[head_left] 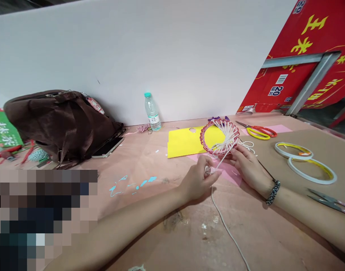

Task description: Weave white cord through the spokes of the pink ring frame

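Round hoop wrapped in pink cord (219, 137), white cords strung across it and gathered toward the centre like spokes. Held up in the air above the desk, in front of a yellow card sheet (183, 143), tilted, not resting on anything.

Right hand (245, 165): fingers (233, 153) closed on the hoop's lower edge, beaded bracelet (273, 192) at the wrist. Left hand (196, 181): fingers (207, 170) closed around a white cord (227, 229), which trails down across the desk (172, 229) toward the bottom of the view. A straight white strand links the left hand to the hoop's centre.

Under the hands, a pink paper sheet (231, 175) lies partly beneath the yellow card. To the right: scissors with red and yellow handles (258, 132), two white-and-yellow rings (312, 170) lying side by side, and a second pair of scissors (327, 201) at the desk's edge.

Farther off, along the white wall (132, 60): water bottle (152, 112), brown backpack (59, 126), phone (108, 147) beside it. Red printed carton (296, 64) at upper right.
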